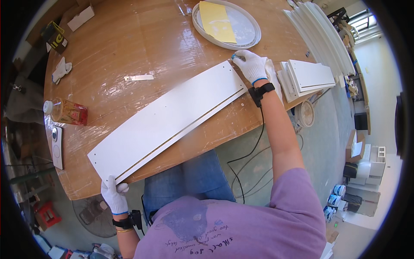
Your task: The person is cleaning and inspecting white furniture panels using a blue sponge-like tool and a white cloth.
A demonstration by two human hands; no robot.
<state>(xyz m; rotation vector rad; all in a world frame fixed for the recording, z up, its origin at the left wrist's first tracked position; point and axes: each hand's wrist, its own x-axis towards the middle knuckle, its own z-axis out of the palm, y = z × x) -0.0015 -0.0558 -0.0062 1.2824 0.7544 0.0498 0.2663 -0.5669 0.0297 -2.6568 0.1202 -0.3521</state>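
Observation:
A long white board [168, 118] with a narrow groove along its near edge and small holes at its ends lies slantwise on the table. At its lower left corner my left hand [114, 196], in a white knitted glove, is closed on the board, thumb on top. My right hand [251, 65], gloved the same way, is just beyond the board's far right corner. Its fingers are pinched together around something small with a bit of blue showing, too small to name. A whitish cloth [272, 77] lies beside the right wrist.
The brown table [116, 47] carries a round white lid [258, 32] with yellow sandpaper-like sheet [217, 21], stacked white boards [310, 77], long white strips [321, 36], a metal blade [139, 78], a jar [71, 112], a phone [57, 147] and a glove [62, 70]. A bucket [306, 113] stands right.

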